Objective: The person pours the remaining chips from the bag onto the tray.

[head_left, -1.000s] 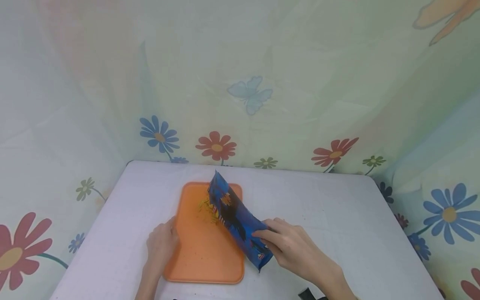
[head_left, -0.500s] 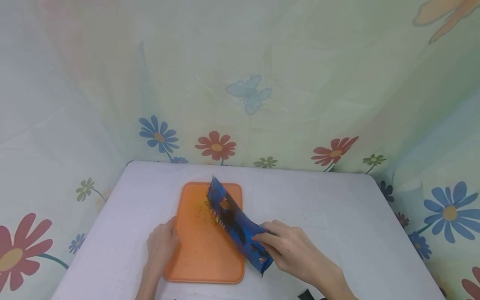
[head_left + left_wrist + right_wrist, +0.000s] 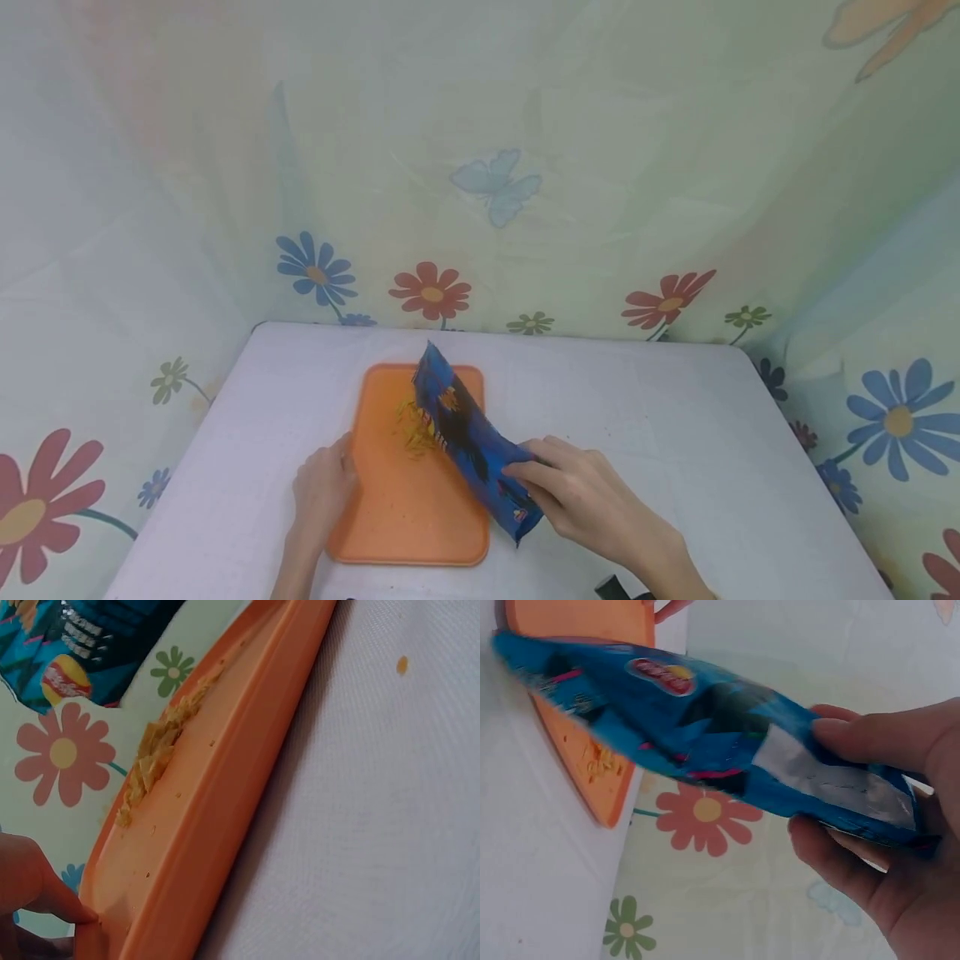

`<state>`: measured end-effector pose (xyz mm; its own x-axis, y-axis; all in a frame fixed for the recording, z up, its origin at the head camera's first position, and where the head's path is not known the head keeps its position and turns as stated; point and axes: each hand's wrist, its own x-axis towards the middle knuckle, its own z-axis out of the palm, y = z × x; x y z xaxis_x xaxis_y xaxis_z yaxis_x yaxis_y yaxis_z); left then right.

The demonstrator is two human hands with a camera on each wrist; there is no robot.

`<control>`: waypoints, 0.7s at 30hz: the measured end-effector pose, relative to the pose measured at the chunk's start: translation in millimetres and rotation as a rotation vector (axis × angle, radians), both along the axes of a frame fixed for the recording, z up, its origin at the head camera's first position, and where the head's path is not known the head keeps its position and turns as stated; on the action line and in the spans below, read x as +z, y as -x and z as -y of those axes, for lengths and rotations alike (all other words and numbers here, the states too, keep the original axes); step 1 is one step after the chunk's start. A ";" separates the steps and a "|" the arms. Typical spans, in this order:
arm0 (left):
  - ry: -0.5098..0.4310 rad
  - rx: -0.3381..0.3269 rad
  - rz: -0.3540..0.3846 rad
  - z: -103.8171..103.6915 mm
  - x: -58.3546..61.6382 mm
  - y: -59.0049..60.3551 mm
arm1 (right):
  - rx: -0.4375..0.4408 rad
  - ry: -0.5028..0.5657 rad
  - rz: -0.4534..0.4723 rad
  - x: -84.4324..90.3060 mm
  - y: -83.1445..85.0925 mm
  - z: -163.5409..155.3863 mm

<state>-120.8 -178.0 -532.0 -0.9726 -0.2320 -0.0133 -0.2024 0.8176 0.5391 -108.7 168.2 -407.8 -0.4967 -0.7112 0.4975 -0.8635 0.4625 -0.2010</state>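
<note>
A blue chip bag [image 3: 468,437] is tilted over the orange tray [image 3: 408,517], its far end toward the back. My right hand [image 3: 588,496] grips the bag's near end; in the right wrist view thumb and fingers [image 3: 832,859] clasp it from both sides. Yellow broken chips [image 3: 414,433] lie in a small heap on the tray, beside the bag's left edge. The left wrist view shows those chips [image 3: 156,754] with small crumbs around them. My left hand [image 3: 324,487] holds the tray's left side, its fingertips pinching the rim [image 3: 88,896].
The tray rests on a white-covered table [image 3: 645,433] with some crumbs on the cloth. A black object [image 3: 612,587] shows at the bottom edge, near my right wrist. A flowered curtain [image 3: 570,167] hangs behind and along both sides.
The bag's far end dips slightly and comes back up in my right hand. More broken chips now lie on the tray. My left hand stays in place.
</note>
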 end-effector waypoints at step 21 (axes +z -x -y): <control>-0.003 -0.014 -0.024 1.4 -1.6 0.9 | -0.029 -0.021 0.025 0.1 0.0 3.5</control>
